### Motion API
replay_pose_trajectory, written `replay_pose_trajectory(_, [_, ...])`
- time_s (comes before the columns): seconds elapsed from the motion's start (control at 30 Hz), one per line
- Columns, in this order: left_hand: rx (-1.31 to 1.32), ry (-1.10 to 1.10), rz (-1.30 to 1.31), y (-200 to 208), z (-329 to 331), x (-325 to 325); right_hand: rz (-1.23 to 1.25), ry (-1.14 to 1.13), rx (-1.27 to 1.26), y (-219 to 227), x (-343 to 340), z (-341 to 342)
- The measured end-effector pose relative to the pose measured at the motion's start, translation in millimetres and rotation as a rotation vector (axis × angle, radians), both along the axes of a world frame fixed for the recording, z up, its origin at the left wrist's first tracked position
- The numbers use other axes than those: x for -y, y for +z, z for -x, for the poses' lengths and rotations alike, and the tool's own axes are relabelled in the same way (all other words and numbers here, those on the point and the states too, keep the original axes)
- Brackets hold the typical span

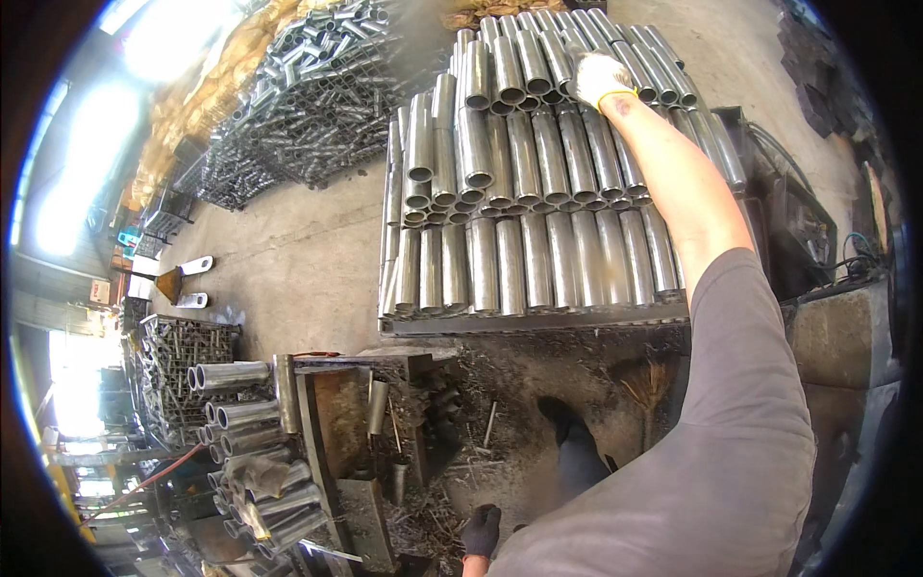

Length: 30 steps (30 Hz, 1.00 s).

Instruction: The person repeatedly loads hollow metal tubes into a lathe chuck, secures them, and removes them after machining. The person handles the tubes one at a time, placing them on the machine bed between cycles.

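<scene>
Metal tubes (534, 260) lie in layers on a dark base (538, 326). They are probably heavy, stiff, slippery if oily, and hard to break; mid-length looks the best hold. The right hand (602, 80) is on tubes toward the base's far side; whether it grips 1, I cannot tell. The left hand (482, 531), nearer than the base, looks loosely curled, its hold unclear. Left of the base, 2 wire cages (322, 154) carry small metal pieces.

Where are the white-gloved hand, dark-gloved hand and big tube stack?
White-gloved right hand (600, 79), head view: middle of the glove.
Dark-gloved left hand (481, 532), head view: middle of the glove.
Tube stack (524, 159), head view: a middle-row tube's side.
</scene>
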<state>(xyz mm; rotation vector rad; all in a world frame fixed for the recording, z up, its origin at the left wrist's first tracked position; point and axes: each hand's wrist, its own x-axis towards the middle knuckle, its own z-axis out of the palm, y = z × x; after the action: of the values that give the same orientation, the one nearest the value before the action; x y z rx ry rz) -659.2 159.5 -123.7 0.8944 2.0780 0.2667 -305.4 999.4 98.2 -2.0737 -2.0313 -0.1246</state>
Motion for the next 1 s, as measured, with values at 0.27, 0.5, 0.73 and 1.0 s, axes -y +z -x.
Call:
replay_pose_trajectory(0.27, [0.044,0.003,0.135,21,-21,-36,-0.197,0.082,-0.499,-12,47,-39])
replay_pose_trajectory(0.5, [0.093,0.126,-0.091,86,-20,-30,0.144,-0.031,-1.796,-21,337,-13])
replay_pose_trajectory(0.73, [-0.688,-0.102,-0.828,166,-12,61,1.107,0.743,-1.325,-47,652,141])
replay_pose_trajectory(1.0, [-0.624,0.434,-0.621,201,-8,366,1.761,1.276,-0.353,-2,937,327])
